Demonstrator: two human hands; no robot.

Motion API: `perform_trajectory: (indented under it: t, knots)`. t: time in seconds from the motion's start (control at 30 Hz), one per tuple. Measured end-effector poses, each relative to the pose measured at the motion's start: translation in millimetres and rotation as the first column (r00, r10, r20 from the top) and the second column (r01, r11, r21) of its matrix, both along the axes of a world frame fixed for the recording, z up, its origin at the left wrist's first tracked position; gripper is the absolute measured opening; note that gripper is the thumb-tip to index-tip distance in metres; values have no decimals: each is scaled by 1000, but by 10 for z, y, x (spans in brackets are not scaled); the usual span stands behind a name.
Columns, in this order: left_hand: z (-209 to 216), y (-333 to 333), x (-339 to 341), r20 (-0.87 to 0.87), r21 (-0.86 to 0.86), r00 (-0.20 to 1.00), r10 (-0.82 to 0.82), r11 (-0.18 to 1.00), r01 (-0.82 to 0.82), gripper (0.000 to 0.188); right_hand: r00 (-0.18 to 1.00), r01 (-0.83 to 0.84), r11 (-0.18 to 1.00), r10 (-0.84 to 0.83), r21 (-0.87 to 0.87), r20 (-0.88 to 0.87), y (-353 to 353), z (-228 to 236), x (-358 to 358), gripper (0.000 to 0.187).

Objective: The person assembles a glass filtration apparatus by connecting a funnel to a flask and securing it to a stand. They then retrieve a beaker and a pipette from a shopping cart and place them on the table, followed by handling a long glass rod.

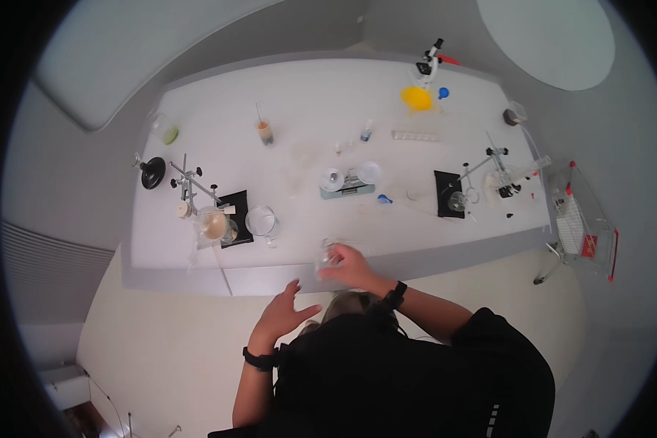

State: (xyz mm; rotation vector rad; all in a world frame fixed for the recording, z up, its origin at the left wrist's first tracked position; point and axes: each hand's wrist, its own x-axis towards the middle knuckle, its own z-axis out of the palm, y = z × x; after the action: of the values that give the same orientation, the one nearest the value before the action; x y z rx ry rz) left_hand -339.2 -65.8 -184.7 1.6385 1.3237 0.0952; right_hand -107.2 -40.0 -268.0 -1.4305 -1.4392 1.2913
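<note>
My right hand point(349, 268) is closed round a small clear glass vessel point(324, 257) at the front edge of the white table. The exact kind of vessel is hard to make out, as the fingers cover part of it. My left hand point(283, 315) hangs lower and to the left, short of the table edge, with its fingers apart and nothing in it. Beyond the right hand stands a balance point(347, 191) with a pale green base and two round pans. Left of it, a clear glass beaker point(261, 220) rests on the table.
On the left, a metal clamp stand point(187, 182) rises beside a black mat point(235, 232). Another stand point(489, 155) is at the right, near a second black mat point(450, 182). Farther back are a microscope point(428, 71), a yellow bowl-like piece point(417, 98) and a clear rack point(415, 136). A small cart point(588, 219) stands off the right edge.
</note>
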Motion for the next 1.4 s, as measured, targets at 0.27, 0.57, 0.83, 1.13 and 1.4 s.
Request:
perform_trajectory:
  t: [0.27, 0.57, 0.83, 1.13, 1.4]
  knots:
    - [-1471, -1451, -1792, -285, -259, 906, -311, 936, 240, 29, 616, 648, 725, -679, 234, 400, -109, -1483, 1743, 63]
    - [-2189, -4251, -2965, -494, -365, 854, 162, 853, -373, 38, 514, 678, 659, -742, 326, 432, 93, -1844, 1885, 70]
    - [-2395, -4701, -2804, -472, -309, 805, 359, 788, -533, 36, 446, 643, 678, -710, 356, 545, -675, -1962, 1425, 69]
    - [-3608, -3406, -3146, -153, -167, 961, 232, 952, -257, 21, 519, 476, 868, -409, 143, 751, -2256, -1868, 1466, 36]
    - [-3199, -1974, -2083, -136, -381, 883, 449, 799, -465, 24, 573, 522, 850, -407, 65, 711, -2566, -1867, 2390, 20]
